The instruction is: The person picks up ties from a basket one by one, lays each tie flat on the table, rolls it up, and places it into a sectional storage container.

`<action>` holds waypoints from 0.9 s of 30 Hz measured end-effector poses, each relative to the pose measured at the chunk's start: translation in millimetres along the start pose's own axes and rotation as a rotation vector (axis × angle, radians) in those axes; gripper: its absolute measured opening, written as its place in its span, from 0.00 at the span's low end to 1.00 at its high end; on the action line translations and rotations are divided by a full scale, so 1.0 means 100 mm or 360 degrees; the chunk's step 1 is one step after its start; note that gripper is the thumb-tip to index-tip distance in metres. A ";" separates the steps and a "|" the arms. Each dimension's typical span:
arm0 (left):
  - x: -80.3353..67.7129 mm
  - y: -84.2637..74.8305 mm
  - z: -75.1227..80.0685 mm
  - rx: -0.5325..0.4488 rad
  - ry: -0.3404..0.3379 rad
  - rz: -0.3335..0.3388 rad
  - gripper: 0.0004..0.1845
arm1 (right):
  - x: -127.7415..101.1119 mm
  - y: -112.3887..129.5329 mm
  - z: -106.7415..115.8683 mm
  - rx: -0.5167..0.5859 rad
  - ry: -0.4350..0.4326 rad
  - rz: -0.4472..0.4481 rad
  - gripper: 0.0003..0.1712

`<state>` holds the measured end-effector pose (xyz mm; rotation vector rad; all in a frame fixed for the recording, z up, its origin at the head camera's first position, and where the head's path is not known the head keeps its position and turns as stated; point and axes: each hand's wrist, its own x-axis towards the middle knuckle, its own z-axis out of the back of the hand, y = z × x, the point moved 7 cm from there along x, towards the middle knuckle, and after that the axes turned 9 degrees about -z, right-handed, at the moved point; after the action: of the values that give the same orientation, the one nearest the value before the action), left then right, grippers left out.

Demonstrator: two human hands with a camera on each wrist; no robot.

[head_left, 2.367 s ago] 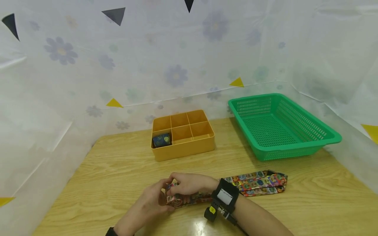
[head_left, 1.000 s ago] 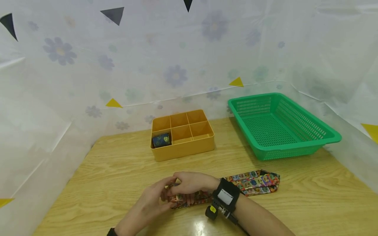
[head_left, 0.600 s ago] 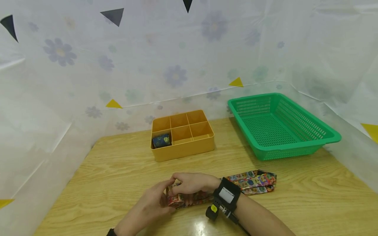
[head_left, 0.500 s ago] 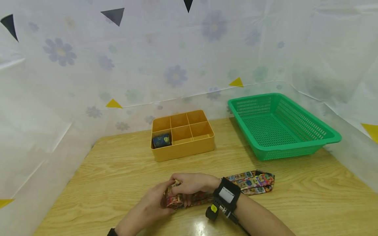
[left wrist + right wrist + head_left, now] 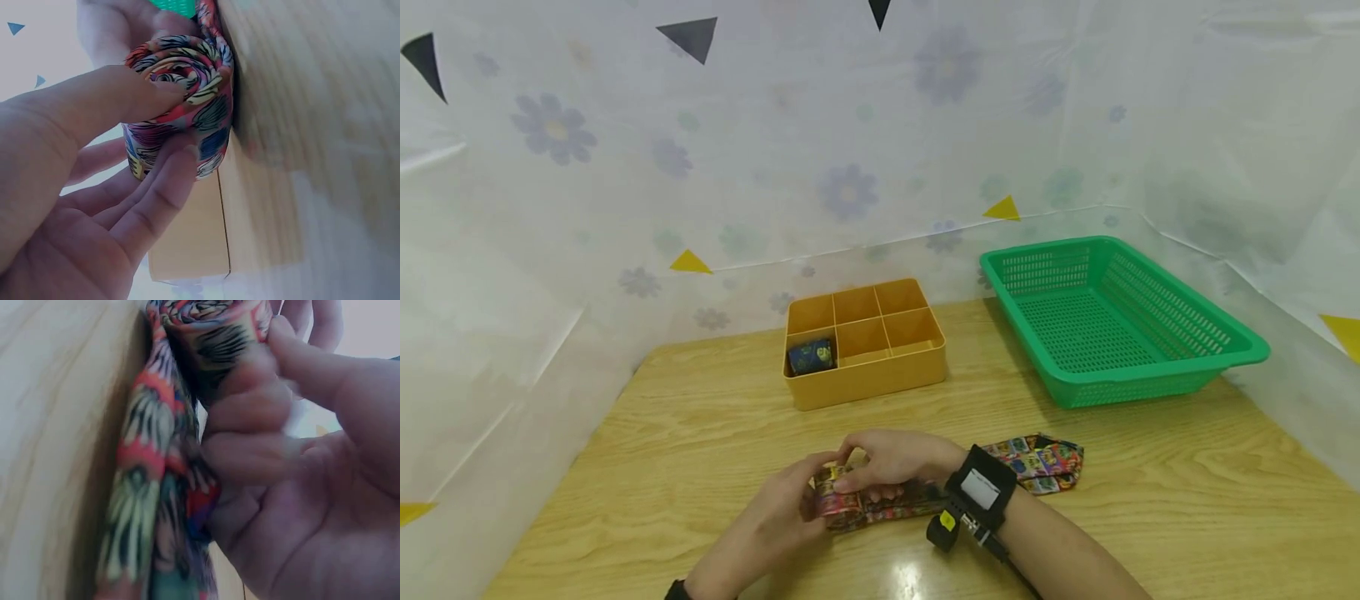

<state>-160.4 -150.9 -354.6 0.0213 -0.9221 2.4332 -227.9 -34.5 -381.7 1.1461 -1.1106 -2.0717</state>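
Both hands, left hand [image 5: 778, 517] and right hand [image 5: 891, 460], pinch one colourful patterned fabric necktie [image 5: 1037, 457], part-rolled on wooden table [image 5: 700, 417]; rolling continues toward loose end.

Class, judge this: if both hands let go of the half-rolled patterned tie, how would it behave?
Probably floppy: the patterned tie lies limp on the table. The coil would likely loosen, since the left hand and right hand pinch it. It could roll.

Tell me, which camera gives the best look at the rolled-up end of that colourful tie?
The left wrist view: it faces the rolled end end-on, so the spiral of the tie shows between the left hand's fingers. The right wrist view shows the roll blurred, cut by the frame. The head view shows it small, mostly covered by hands.
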 end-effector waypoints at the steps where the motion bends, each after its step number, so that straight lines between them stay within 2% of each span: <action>1: 0.00 -0.01 0.00 0.0000 -0.0005 -0.0011 0.35 | 0.00 0.00 0.00 -0.0004 -0.0007 0.0009 0.18; 7: 0.01 -0.02 0.01 -0.0006 -0.0041 -0.0045 0.37 | 0.00 0.00 0.00 0.0032 0.0073 0.0061 0.16; 10: 0.02 -0.04 0.01 0.0009 -0.0065 -0.0077 0.36 | -0.01 0.02 -0.01 0.0015 0.0052 0.0059 0.15; 15: 0.02 -0.08 0.01 0.0075 -0.0126 -0.0135 0.35 | -0.03 0.10 -0.05 -0.0035 -0.0049 0.0033 0.14; 20: 0.02 -0.10 0.01 0.0173 -0.0159 -0.0132 0.35 | -0.03 0.16 -0.11 -0.0154 -0.0196 0.0026 0.16; 24: 0.03 -0.11 0.01 0.0137 -0.0154 -0.0137 0.35 | -0.04 0.17 -0.11 -0.0271 -0.0335 -0.0022 0.14; 27: 0.03 -0.09 0.00 0.0072 -0.0139 -0.0103 0.34 | -0.04 0.16 -0.11 -0.0279 -0.0346 -0.0051 0.13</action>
<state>-159.0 -144.0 -348.5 0.1718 -0.8902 2.4091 -215.6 -44.5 -369.4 0.8762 -0.9879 -2.3102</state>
